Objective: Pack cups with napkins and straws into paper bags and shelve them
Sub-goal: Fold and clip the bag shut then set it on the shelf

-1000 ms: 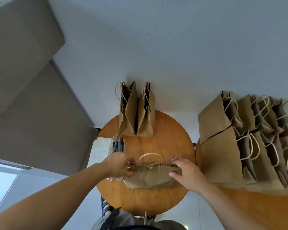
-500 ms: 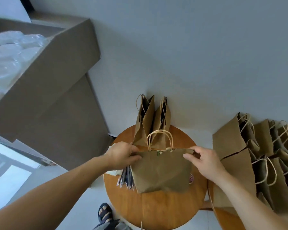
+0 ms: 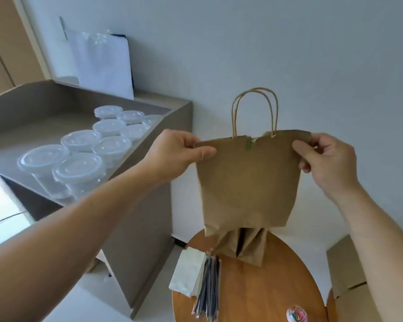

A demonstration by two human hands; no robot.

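Left hand (image 3: 177,154) and right hand (image 3: 326,159) each pinch a top corner of the bag (image 3: 249,182), aloft above the table (image 3: 265,287).

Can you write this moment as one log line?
paper bag: held up over round table | left hand: pinches its top corner | right hand: pinches other corner | cups: on counter

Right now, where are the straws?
In the head view, the straws lie lower centre, at the left edge of the round wooden table, beside the white napkins and below the held-up paper bag.
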